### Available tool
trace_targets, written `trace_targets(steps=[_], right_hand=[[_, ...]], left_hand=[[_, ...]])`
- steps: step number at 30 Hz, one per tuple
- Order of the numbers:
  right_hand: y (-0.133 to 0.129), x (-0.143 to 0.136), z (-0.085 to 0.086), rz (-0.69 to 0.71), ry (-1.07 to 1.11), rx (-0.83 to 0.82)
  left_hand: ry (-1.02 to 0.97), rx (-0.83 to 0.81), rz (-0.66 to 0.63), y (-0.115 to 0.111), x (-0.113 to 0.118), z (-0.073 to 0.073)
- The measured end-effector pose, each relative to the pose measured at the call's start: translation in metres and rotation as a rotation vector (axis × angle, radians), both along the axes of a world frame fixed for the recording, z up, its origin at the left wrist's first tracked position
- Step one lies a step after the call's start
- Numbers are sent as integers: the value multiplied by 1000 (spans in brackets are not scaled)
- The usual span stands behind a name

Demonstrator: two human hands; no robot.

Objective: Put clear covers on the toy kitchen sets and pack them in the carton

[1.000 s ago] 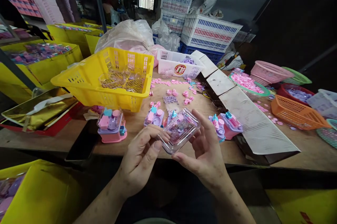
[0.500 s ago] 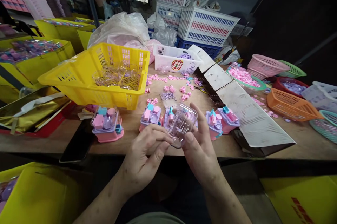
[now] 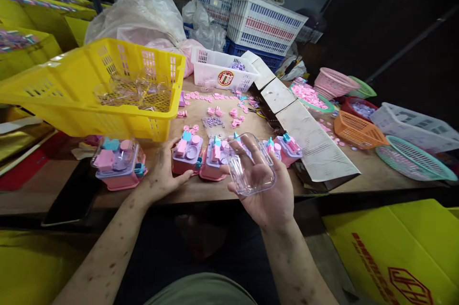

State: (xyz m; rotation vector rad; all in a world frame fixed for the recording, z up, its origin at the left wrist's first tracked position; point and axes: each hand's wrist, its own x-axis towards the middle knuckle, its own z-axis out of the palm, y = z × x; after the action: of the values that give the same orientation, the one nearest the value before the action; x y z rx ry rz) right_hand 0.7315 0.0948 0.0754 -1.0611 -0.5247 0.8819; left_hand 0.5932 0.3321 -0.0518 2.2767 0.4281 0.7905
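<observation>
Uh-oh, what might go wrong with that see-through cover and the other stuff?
The clear cover might slip, since only the right hand holds it. The left hand is close by a pink-and-purple toy and could knock it over. The flat black slab lies at the front edge of the table, so a bump might tip it off.

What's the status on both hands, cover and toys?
Right hand holding clear cover. Left hand at pink-and-purple toy, firmness of grip unclear. Crowding: second toy close beside that one.
</observation>
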Motion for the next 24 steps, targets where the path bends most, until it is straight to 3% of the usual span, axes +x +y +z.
trace_targets(steps=[3,11,14,17,19,24], right_hand=[[-5,2,-1,89,3,-27],[-6,-2,-1,146,-7,-74],[-7,-4,2,91,-27,-71],[-14,1,2,3,-192,-83],[-19,8,2,38,-334,-121],[-13,22,6,63,-629,-187]], left_hand=[[35,-3,-28,0,5,1],[54,-50,-51,18,14,-4],[46,-78,-67,16,12,-1],[22,-165,-123,12,11,4],[-1,-233,-182,10,12,5],[-82,-277,-183,1,13,-7]])
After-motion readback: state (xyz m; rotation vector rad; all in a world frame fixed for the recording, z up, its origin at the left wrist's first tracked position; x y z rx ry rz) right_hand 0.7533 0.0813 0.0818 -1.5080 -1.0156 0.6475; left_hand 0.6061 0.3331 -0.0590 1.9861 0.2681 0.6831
